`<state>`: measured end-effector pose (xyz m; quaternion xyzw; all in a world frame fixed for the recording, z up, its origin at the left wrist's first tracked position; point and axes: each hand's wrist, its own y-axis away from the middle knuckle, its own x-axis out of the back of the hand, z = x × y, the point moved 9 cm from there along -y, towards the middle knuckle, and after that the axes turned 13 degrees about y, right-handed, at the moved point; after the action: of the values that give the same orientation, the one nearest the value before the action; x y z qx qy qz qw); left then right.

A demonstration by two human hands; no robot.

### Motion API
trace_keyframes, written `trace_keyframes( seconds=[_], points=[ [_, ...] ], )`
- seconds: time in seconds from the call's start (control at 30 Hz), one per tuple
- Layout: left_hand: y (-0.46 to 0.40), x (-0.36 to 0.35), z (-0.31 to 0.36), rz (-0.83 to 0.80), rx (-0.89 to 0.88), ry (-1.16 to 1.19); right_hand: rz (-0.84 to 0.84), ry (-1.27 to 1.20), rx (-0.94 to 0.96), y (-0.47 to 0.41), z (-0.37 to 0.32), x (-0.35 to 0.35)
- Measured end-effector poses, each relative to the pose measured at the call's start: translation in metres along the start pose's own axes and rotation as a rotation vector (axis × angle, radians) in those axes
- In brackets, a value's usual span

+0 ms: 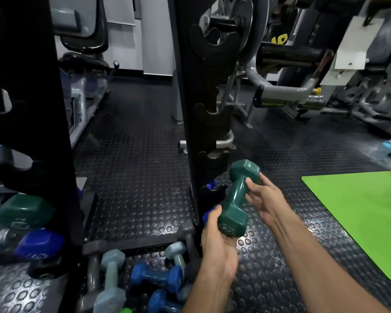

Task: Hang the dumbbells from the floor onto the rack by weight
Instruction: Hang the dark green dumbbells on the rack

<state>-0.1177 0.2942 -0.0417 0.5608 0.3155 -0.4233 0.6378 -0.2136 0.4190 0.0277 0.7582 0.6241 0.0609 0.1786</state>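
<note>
On studded rubber floor (133, 154), green mat (366, 218), rack (190, 109)

Rack upright at centre of floor, dumbbells at its foot, one dumbbell held up to its right.

Held dumbbell (236, 199) tilted, just right of the rack upright (190, 123); left hand (217, 242) under its near head, right hand (266, 202) against the handle from the right. Loose dumbbells (145, 281) lie on the floor (133, 177) at the near edge, left of the left forearm. Two more dumbbells (29, 227) sit at far left, beside the second upright (34, 109). Mat (361, 218) lies on the floor toward the right edge. Machines (303, 64) stand behind.
</note>
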Motion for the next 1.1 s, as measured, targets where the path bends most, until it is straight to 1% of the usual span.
trace_keyframes(
  seconds=[0.03,0.1,0.17,0.3,0.43,0.6,0.73,0.87,1.1],
  points=[
    [0.0,0.0,0.002,-0.008,-0.022,0.013,-0.021,0.023,-0.035,0.002,0.003,-0.005],
    [-0.003,-0.002,0.003,0.002,-0.06,0.027,-0.044,0.169,-0.103,0.005,0.009,-0.016],
    [-0.008,0.0,0.002,0.035,-0.088,0.035,-0.024,0.255,-0.139,0.003,0.015,-0.02],
    [-0.014,-0.01,-0.004,0.027,-0.085,0.038,-0.019,0.22,-0.164,-0.011,0.006,-0.02],
    [-0.027,-0.028,-0.009,-0.004,-0.08,0.033,-0.062,0.251,-0.168,-0.03,0.001,-0.024],
    [-0.039,-0.038,-0.01,0.006,-0.036,0.111,-0.096,0.279,-0.168,-0.039,-0.01,-0.032],
    [-0.046,-0.053,-0.007,-0.064,0.025,0.182,-0.1,0.28,-0.149,-0.051,-0.012,-0.039],
    [-0.05,-0.056,-0.001,-0.075,0.096,0.257,-0.101,0.259,-0.121,-0.053,-0.02,-0.046],
    [-0.046,-0.064,-0.006,-0.122,0.15,0.394,-0.129,0.308,-0.093,-0.054,-0.029,-0.058]
  ],
)
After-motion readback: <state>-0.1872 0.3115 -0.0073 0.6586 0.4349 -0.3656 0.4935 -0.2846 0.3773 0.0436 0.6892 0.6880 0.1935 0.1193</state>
